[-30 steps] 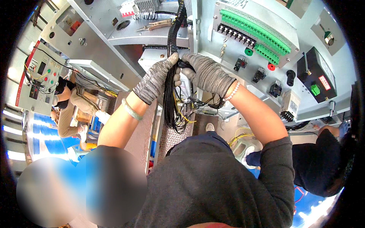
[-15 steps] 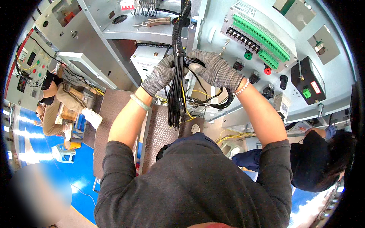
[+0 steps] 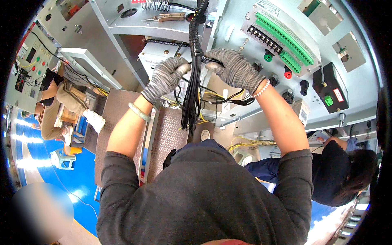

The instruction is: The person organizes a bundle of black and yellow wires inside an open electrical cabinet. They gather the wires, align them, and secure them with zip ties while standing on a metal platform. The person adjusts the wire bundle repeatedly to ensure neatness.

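Observation:
A thick bundle of black wires (image 3: 192, 96), sheathed in its upper part, hangs down in front of me, its loose strands fanning out below. My right hand (image 3: 237, 71), in a grey knitted glove, is closed on a branch of black wires (image 3: 213, 60) leaving the bundle's right side. Left of the bundle is my left hand (image 3: 165, 79), gloved alike, thumb and fingers pinched together. A thin dark strand seems to run from its fingertips toward the bundle; I cannot make out what it is. More black wires (image 3: 241, 99) droop below my right hand.
Pliers (image 3: 165, 17) lie on the metal shelf above. On the right, the cabinet panel carries a green terminal block (image 3: 281, 36) and a black box (image 3: 330, 87). A co-worker (image 3: 341, 173) is at the right; another person's legs (image 3: 69, 102) show at the left, near a stool (image 3: 63, 160).
My left hand has drawn away from the bundle, to the left, leaving a gap. The right hand keeps its hold on the branch of wires. The view has shifted slightly.

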A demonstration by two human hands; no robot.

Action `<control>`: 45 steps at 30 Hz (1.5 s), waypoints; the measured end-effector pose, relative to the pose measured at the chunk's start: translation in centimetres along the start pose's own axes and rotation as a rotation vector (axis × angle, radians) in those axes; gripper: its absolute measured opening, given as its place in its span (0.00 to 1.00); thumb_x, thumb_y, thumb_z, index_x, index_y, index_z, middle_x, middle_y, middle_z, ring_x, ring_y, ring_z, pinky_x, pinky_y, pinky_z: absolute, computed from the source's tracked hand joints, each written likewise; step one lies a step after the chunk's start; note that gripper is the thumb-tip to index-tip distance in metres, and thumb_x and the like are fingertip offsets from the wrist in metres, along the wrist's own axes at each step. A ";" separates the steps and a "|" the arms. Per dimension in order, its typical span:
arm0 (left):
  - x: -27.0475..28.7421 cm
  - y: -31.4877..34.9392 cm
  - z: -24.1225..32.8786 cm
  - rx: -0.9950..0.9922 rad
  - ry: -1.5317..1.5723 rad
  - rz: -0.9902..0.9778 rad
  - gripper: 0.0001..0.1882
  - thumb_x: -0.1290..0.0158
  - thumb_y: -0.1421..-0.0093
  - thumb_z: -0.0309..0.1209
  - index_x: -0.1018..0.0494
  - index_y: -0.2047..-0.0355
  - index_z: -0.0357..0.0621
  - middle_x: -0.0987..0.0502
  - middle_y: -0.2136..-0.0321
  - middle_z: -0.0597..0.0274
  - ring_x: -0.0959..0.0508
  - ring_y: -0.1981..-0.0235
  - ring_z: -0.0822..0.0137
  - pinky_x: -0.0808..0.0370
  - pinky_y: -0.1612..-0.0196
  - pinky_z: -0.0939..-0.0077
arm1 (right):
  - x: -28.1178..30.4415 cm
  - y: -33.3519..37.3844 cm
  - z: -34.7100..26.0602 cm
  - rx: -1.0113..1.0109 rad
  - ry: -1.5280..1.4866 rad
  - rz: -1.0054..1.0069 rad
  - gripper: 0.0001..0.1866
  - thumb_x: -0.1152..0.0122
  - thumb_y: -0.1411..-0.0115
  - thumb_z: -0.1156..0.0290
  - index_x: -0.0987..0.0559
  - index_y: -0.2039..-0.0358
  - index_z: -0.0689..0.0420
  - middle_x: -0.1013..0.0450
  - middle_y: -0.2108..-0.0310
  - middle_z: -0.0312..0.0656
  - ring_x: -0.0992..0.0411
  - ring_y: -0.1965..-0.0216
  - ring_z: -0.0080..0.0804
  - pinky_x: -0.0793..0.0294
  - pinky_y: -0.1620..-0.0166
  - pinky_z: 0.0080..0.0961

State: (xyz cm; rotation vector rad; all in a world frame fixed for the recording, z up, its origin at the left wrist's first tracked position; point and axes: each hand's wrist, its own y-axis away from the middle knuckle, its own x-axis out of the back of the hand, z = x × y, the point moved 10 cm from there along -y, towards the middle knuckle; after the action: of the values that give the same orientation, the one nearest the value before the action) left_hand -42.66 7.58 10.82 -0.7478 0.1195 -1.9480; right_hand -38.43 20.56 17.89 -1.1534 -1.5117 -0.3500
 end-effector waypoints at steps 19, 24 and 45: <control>-4.4 1.2 11.1 -0.103 -0.531 -0.073 0.13 0.56 0.42 0.33 0.34 0.62 0.36 0.26 0.72 0.44 0.25 0.70 0.47 0.29 0.66 0.56 | -3.4 0.2 3.6 -0.683 -0.453 -0.406 0.25 0.43 0.48 0.47 0.22 0.64 0.58 0.29 0.80 0.38 0.30 0.78 0.23 0.29 0.75 0.22; -6.5 1.9 9.6 0.004 -0.712 -0.232 0.20 0.55 0.43 0.35 0.37 0.55 0.32 0.27 0.68 0.42 0.24 0.70 0.48 0.28 0.66 0.58 | -3.6 -0.3 3.2 -0.598 -0.362 -0.381 0.21 0.41 0.48 0.55 0.24 0.60 0.59 0.31 0.80 0.35 0.33 0.81 0.21 0.31 0.76 0.20; -1.5 76.8 -19.1 1.737 -0.664 -0.691 0.24 0.63 0.40 0.46 0.32 0.53 0.41 0.26 0.60 0.46 0.26 0.56 0.52 0.28 0.55 0.63 | -3.3 -0.3 2.4 -0.398 -0.153 -0.328 0.25 0.40 0.49 0.58 0.27 0.57 0.66 0.26 0.65 0.52 0.27 0.61 0.39 0.31 0.55 0.30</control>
State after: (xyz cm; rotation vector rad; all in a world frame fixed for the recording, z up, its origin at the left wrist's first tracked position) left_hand 7.12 -33.33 -35.14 -0.1122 -2.1303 -1.4395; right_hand -40.53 20.68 14.38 -1.2571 -1.8242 -0.8309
